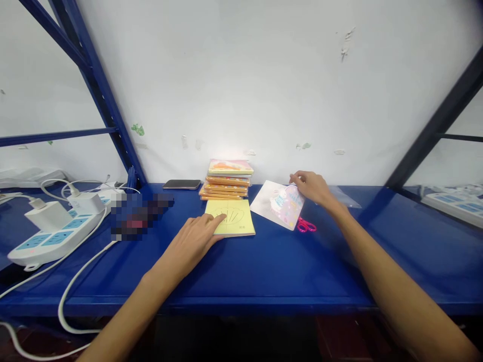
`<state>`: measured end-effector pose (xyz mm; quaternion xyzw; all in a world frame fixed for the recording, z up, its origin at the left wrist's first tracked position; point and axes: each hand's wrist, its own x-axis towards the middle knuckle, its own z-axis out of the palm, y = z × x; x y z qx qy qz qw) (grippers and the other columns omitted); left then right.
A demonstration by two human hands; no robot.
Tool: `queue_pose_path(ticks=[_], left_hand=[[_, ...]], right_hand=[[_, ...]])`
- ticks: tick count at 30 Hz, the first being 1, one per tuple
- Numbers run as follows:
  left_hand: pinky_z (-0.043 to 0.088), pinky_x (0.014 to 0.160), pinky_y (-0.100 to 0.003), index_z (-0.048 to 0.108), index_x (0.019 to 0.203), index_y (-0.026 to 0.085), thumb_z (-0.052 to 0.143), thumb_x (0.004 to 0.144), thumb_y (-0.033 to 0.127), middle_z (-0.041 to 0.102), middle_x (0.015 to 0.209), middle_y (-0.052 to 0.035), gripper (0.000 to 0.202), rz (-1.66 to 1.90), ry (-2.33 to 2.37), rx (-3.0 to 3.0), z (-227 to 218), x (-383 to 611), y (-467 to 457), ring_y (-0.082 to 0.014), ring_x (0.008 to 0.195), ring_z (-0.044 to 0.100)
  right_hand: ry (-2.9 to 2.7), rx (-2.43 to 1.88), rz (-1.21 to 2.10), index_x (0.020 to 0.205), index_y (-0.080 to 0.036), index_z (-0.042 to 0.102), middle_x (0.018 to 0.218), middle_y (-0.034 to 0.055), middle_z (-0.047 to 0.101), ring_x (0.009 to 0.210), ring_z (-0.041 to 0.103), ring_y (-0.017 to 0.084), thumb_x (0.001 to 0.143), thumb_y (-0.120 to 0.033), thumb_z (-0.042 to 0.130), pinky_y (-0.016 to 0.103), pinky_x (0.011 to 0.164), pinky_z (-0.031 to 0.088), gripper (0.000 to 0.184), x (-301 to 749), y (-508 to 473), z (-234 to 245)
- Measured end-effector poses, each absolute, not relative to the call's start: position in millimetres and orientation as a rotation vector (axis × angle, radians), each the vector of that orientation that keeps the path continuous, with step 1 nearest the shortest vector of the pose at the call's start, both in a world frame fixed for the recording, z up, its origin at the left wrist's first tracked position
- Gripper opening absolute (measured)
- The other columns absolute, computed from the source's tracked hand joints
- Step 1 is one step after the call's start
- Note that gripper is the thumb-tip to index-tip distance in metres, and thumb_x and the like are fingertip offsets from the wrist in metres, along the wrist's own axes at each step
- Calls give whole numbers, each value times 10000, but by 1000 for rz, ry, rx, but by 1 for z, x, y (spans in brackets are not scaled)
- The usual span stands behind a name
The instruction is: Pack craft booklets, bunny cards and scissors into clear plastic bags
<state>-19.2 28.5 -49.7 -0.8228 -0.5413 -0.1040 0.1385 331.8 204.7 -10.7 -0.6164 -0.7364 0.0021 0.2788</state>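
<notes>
My left hand point(198, 232) holds a square yellow paper pad point(241, 226) by its left side, fingers on top and thumb along the near edge. A shell-like outline with short dark lines is drawn on its top sheet. To the right, my right hand point(311, 187) has its fingers closed at the upper edge of a pastel printed cover sheet point(290, 208). Exactly how the fingertips grip it is hard to see. White paper point(262, 198) shows to the left of the print. Pink scissors point(306, 226) lie by the sheet's lower right, partly covered.
Behind the pad, several packed booklets point(226, 188) are stacked near the wall. A phone point(181, 184) lies left of them, and clear plastic film point(345, 197) right of my hand. A power strip point(56, 236) with chargers and white cables occupies the left, beside a blurred-out item point(141, 218).
</notes>
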Motion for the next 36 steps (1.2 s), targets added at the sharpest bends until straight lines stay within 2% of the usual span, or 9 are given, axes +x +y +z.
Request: queue_pose_path(ticks=[4, 8, 11, 14, 16, 18, 20, 31, 36], left_hand=[[495, 872, -382, 439, 1524, 309, 467, 1060, 319, 675, 1207, -114, 465, -106, -1312, -2403, -43, -25, 38, -254, 919, 677], [493, 793, -364, 486, 1473, 382, 479, 1009, 162, 578, 1376, -140, 513, 15, -1245, -2328, -38, -27, 41, -209, 789, 647], [481, 783, -350, 539, 1398, 426, 414, 965, 15, 521, 1432, -119, 610, 45, -1209, -2299, -36, -25, 39, -173, 768, 625], [482, 770, -360, 615, 1303, 313, 405, 973, 38, 548, 1377, -144, 478, 52, -1176, -2335, -32, -22, 38, -186, 781, 636], [493, 780, -377, 646, 1236, 256, 447, 1020, 189, 579, 1319, -151, 301, 49, -1152, -2374, -29, -22, 39, -219, 826, 657], [502, 790, -387, 642, 1240, 253, 459, 1048, 370, 606, 1264, -135, 290, 31, -1137, -2394, -28, -22, 41, -237, 849, 669], [504, 771, -380, 625, 1272, 254, 463, 1047, 444, 626, 1223, -118, 336, 19, -1133, -2398, -28, -24, 44, -231, 820, 673], [500, 722, -369, 641, 1166, 183, 400, 1031, 201, 678, 1089, -113, 277, -18, -1170, -2317, -33, -19, 48, -219, 764, 698], [498, 658, -367, 646, 1053, 163, 423, 1004, 179, 700, 1109, -116, 229, -55, -1224, -2254, -35, -13, 47, -217, 688, 700]], right_hand=[[-1980, -1605, 22, 913, -226, 771, 821, 79, 734, 728, 619, 227, 974, -451, 422, 322, 636, 372, 420, 331, 202, -7], [-1977, -1562, 53, 900, -220, 765, 776, 77, 714, 678, 591, 216, 966, -460, 434, 335, 624, 357, 415, 330, 199, -6], [-1984, -1532, 99, 881, -215, 757, 743, 70, 702, 656, 584, 206, 972, -477, 426, 331, 625, 368, 431, 332, 199, -4], [-1969, -1511, 147, 853, -207, 741, 750, 68, 702, 664, 590, 202, 980, -461, 414, 324, 630, 383, 433, 335, 196, -1], [-1950, -1502, 190, 830, -203, 727, 741, 68, 698, 658, 593, 201, 987, -452, 405, 323, 630, 391, 437, 336, 193, 3], [-1935, -1492, 243, 802, -203, 710, 716, 66, 687, 638, 590, 197, 997, -463, 394, 322, 625, 399, 453, 337, 190, 6], [-1925, -1480, 296, 780, -202, 693, 700, 64, 675, 627, 586, 194, 1004, -484, 388, 319, 615, 404, 473, 336, 187, 8], [-1978, -1366, 614, 731, -197, 647, 597, 13, 534, 538, 463, 138, 957, -745, 406, 285, 521, 341, 640, 337, 176, 16], [-2037, -1322, 782, 515, -216, 387, 502, -29, 328, 487, 303, 109, 921, -823, 371, 297, 514, 270, 730, 324, 174, 13]])
